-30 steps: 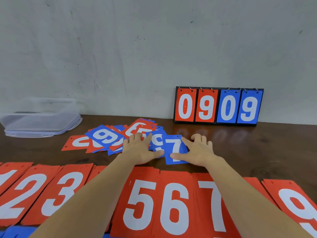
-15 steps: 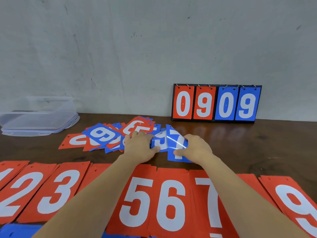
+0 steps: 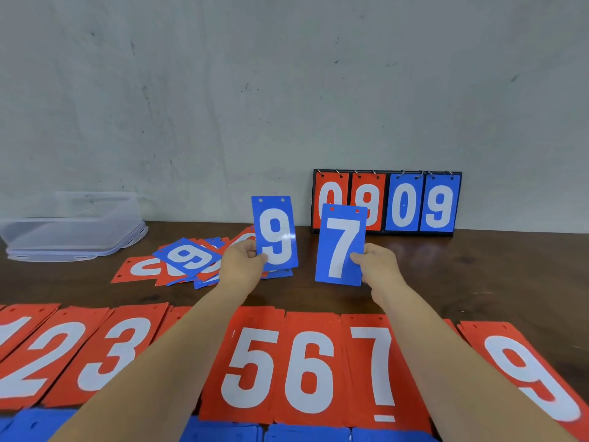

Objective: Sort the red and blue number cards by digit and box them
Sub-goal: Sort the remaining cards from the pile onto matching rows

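My left hand (image 3: 243, 262) pinches a blue 9 card (image 3: 274, 232) by its lower left edge and holds it upright above the table. My right hand (image 3: 377, 262) pinches a blue 7 card (image 3: 341, 245) at its right edge, also upright. Behind my left hand lies a loose pile of red and blue cards (image 3: 188, 261). Along the near side runs a row of red card stacks (image 3: 280, 365) showing 1, 2, 3, 5, 6, 7 and 9; my arms hide parts of it. Blue cards (image 3: 306, 433) peek out at the bottom edge.
A clear plastic box (image 3: 71, 231) sits at the back left against the wall. A black scoreboard stand (image 3: 387, 202) showing 0 9 0 9 leans on the wall at the back right. Dark wooden table (image 3: 510, 272) stretches to the right.
Both hands were flat on the pile a second ago. They have each lifted a blue card off it, the left one the 9 and the right one the 7, and turned them upright.
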The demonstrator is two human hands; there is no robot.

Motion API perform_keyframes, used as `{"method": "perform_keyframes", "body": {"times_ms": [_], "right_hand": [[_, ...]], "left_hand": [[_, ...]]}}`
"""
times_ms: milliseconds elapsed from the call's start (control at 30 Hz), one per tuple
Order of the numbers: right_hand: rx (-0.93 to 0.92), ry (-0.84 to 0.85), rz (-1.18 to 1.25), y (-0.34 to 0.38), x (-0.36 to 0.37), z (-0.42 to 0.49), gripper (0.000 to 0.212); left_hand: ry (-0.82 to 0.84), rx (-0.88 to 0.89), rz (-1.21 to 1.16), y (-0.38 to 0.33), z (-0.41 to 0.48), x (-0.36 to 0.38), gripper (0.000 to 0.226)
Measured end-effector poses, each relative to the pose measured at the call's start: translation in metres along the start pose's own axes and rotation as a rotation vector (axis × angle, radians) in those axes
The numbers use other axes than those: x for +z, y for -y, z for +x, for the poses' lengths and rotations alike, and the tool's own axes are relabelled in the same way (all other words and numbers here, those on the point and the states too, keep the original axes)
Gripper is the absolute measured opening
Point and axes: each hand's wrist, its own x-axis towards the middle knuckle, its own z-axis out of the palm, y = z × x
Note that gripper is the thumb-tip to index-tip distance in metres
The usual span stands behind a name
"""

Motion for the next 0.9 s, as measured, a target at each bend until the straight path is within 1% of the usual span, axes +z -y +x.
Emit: {"method": "perform_keyframes", "body": {"times_ms": [133,300,400,567,667,800,900], "right_hand": [[-0.001,0.031,0.071,0.010,0.001,-0.017,0.014],[-0.023,0.084,0.124,0.026,0.011,-0.047,0.021],[-0.036,0.105,0.141,0.034,0.021,-0.066,0.028],[-0.075,0.112,0.155,0.041,0.034,-0.094,0.021],[-0.114,0.092,0.116,0.039,0.040,-0.109,0.011],[-0.181,0.100,0.023,0.033,0.046,-0.132,0.009],[-0.207,0.094,0.053,0.027,0.046,-0.150,0.013]], "left_hand": [[0.017,0.000,-0.040,-0.012,-0.013,-0.009,0.023],[0.115,-0.027,-0.080,-0.029,-0.037,-0.020,0.014],[0.161,-0.056,-0.109,-0.036,-0.051,-0.027,0.020],[0.260,-0.053,-0.097,-0.041,-0.067,-0.045,0.014],[0.251,-0.079,-0.168,-0.043,-0.079,-0.057,0.007],[0.213,0.073,-0.166,-0.038,-0.095,-0.071,0.021],[0.171,0.078,-0.171,-0.035,-0.104,-0.080,0.018]]}}
